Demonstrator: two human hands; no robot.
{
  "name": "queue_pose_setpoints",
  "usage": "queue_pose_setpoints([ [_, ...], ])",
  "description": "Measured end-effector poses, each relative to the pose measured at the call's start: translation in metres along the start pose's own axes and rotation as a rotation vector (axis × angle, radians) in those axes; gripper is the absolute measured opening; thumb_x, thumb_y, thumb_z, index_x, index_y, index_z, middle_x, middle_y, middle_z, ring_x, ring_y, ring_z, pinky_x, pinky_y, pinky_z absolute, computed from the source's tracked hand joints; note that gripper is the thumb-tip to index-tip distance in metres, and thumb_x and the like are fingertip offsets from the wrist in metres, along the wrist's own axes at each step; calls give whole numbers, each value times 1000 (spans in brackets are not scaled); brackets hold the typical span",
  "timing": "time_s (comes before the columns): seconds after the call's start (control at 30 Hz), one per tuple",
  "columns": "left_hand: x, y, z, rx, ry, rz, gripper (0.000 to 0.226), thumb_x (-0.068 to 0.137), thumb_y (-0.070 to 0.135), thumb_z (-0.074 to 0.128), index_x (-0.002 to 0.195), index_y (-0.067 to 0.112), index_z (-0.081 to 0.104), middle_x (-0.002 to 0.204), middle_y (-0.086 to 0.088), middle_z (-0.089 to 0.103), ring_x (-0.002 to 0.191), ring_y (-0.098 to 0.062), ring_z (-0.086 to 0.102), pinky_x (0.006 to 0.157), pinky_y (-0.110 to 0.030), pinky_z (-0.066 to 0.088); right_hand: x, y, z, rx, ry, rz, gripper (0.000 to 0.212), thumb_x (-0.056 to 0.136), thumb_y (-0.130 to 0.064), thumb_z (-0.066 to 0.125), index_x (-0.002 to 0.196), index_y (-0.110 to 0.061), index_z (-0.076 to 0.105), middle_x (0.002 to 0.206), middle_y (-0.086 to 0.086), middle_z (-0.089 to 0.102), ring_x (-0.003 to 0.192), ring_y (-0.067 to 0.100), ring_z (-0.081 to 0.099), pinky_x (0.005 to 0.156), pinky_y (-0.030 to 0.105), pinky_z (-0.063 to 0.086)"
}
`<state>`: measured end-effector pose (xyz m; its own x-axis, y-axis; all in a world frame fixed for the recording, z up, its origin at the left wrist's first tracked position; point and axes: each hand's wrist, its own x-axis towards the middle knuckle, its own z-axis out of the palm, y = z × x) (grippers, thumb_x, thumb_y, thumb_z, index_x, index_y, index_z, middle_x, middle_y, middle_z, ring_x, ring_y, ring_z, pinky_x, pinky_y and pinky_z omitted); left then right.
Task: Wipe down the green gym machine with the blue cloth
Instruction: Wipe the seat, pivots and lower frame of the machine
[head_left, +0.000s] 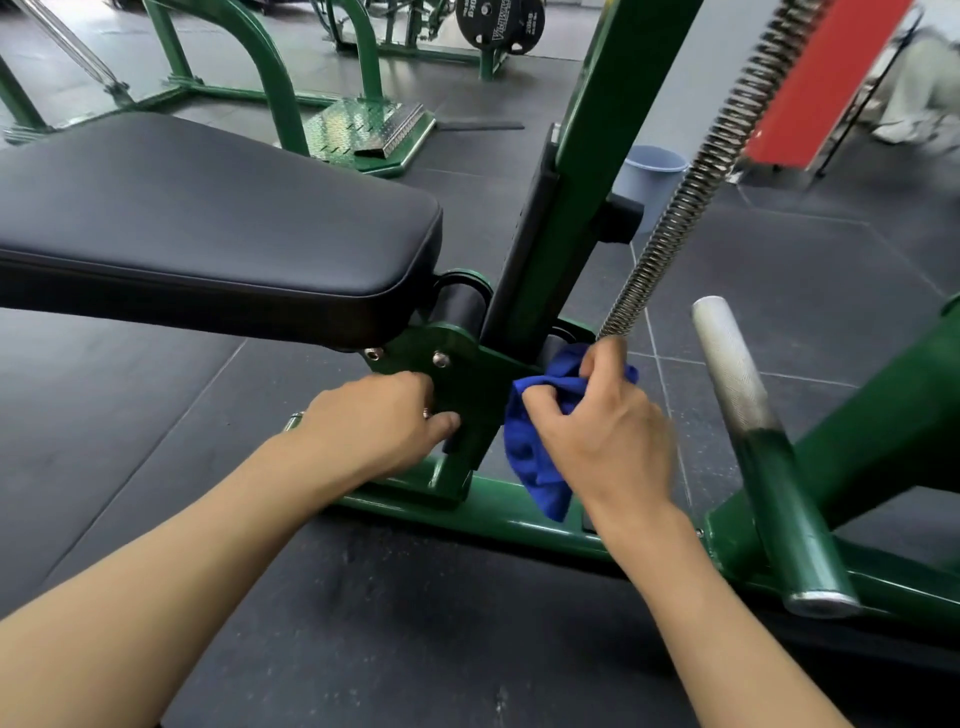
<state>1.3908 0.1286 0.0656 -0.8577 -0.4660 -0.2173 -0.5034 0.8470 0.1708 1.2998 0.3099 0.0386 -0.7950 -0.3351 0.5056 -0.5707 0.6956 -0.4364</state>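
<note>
Clutching blue cloth (535, 457), right hand (602, 431); left hand (374, 421) gripping green machine (467, 374); weight plate (485, 23) lettering blurred.

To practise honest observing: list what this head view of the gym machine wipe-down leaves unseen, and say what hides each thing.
All head view.
1. Part of cloth: under the gripping right hand.
2. Edge of bracket: under the gripping left hand.
3. Tops of post and spring: cut by the top edge.
4. Lettering on plate: too small, blurred.
</note>
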Motion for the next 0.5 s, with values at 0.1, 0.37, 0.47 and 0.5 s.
queue_pose_setpoints([
  [0.1,-1,-1,-2,3,-26,-2,44,96,67,50,115,29,63,115,-6,68,107,-32,64,82,-40,49,-5,9,3,-80,54,-44,32,92,-37,57,108,-15,41,67,1,52,53,34,57,53,37,46],
  [0.37,-4,-13,-3,2,-79,55,40,95,64,55,118,33,64,116,-1,72,109,-30,66,94,-44,55,-31,33,31,255,226,-26,40,86,-33,58,120,-21,41,84,2,63,59,31,61,50,46,52],
  [0.47,-4,-15,-4,-20,-59,66,37,93,66,55,114,37,63,115,0,72,106,-29,67,92,-45,56,-43,36,34,515,275,103,34,84,-31,60,113,-28,41,91,-8,58,72,14,60,63,48,53],
  [0.5,-4,-15,-4,-22,-53,65,37,92,67,55,114,37,63,115,1,73,105,-29,67,92,-45,56,-45,34,36,575,302,151,33,84,-32,59,111,-32,41,93,-11,57,76,10,59,67,45,53],
])
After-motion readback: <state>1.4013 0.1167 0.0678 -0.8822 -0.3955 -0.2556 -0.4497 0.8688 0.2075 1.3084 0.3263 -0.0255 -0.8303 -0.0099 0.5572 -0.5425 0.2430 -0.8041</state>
